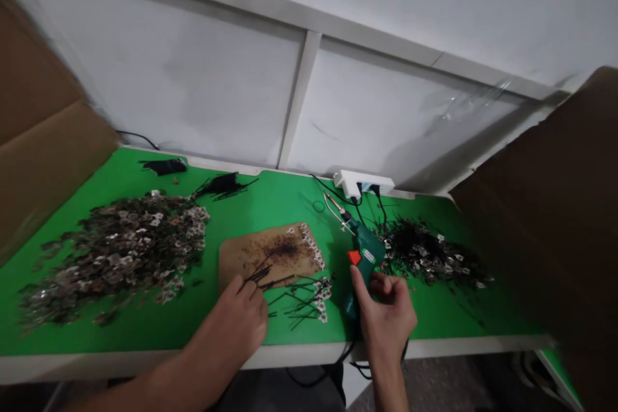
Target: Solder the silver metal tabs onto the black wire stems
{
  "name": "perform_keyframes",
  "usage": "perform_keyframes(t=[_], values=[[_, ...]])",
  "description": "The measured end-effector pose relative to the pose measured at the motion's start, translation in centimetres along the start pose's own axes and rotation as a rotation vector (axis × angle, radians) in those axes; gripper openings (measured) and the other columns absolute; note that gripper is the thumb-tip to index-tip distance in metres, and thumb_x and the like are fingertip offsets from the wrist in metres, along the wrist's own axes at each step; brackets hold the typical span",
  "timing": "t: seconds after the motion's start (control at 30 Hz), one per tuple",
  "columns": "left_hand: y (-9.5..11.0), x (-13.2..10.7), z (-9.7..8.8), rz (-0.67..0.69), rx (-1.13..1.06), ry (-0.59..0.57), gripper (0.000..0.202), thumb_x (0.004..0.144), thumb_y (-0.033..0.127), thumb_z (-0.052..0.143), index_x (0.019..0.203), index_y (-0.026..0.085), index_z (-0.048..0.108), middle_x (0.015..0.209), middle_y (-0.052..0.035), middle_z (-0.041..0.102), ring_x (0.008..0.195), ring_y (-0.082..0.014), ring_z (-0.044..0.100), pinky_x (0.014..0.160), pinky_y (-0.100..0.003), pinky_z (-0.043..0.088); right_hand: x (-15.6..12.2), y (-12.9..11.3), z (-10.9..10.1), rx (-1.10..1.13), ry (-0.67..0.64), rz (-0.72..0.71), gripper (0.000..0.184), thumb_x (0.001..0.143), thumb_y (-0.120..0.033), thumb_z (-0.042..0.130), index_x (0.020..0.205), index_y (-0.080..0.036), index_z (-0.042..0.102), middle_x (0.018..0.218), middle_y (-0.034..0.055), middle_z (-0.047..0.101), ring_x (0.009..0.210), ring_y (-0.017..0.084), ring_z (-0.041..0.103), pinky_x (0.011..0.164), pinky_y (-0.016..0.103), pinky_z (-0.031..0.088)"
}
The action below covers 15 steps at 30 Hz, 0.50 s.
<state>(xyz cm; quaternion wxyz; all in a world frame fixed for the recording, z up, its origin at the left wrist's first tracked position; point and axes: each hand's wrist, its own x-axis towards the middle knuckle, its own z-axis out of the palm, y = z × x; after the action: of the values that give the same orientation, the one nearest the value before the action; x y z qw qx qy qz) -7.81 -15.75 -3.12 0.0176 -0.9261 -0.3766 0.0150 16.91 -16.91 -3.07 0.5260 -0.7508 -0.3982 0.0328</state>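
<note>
My left hand [244,315] is closed over the front edge of a brown board [241,246], its fingers pinched on thin black wires [261,272]. Dark scorched specks cover the middle of the board, and a row of small metal pieces [313,248] lines its right edge. Just right of the board lie black wires with small metal pieces [322,299] at their ends. My right hand [389,312] is closed on a green soldering gun [369,248] with an orange trigger, thumb beside the trigger. The gun's metal tip points up and left, towards the power strip.
A large heap of small metal pieces [130,244] covers the left of the green table [270,199]. Two black wire bundles [224,185] lie behind it. A white power strip [364,183] stands at the back. Wired pieces [429,251] are piled right. Cardboard [545,225] walls both sides.
</note>
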Motion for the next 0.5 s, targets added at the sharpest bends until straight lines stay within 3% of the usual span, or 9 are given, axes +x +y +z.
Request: perform_keyframes(t=[0.17,0.3,0.4,0.5], values=[[0.0,0.0,-0.2,0.023,0.016,-0.003,0.011,0.082,0.011,0.07,0.072,0.016,0.071,0.07,-0.0081,0.067,0.075,-0.0225,0.06,0.069,-0.037,0.035,0.2,-0.1,0.5,0.199,0.061,0.056,0.057,0.064,-0.046,0.088,0.065,-0.026,0.035,0.062,-0.0096,0.034,0.055,0.01,0.035,0.053,0.025,0.031],[0.0,-0.1,-0.5,0.018,0.026,-0.033,0.01,0.083,0.009,0.069,0.074,0.015,0.072,0.072,-0.009,0.068,0.075,-0.0227,0.061,0.068,-0.036,0.037,0.5,-0.2,0.2,0.348,0.031,0.107,0.062,0.064,-0.045,0.089,0.068,-0.027,0.03,0.062,-0.0107,0.033,0.053,0.012,0.051,0.054,0.025,0.038],[-0.1,-0.2,-0.9,0.023,0.024,-0.041,0.01,0.082,0.007,0.068,0.076,0.014,0.071,0.075,-0.0093,0.069,0.076,-0.0233,0.063,0.068,-0.036,0.04,0.7,-0.9,-0.9,0.447,-0.017,0.154,0.061,0.067,-0.048,0.086,0.073,-0.027,0.029,0.062,-0.0109,0.041,0.053,0.015,0.061,0.055,0.026,0.043],[-0.3,-0.4,-1.2,0.054,0.0,-0.057,0.012,0.081,0.004,0.065,0.077,0.015,0.068,0.075,-0.0079,0.068,0.075,-0.0225,0.064,0.066,-0.034,0.042,0.9,-1.6,-2.3,0.584,-0.031,0.255,0.05,0.069,-0.046,0.085,0.08,-0.026,0.041,0.073,-0.0054,0.06,0.056,0.015,0.062,0.054,0.027,0.045]])
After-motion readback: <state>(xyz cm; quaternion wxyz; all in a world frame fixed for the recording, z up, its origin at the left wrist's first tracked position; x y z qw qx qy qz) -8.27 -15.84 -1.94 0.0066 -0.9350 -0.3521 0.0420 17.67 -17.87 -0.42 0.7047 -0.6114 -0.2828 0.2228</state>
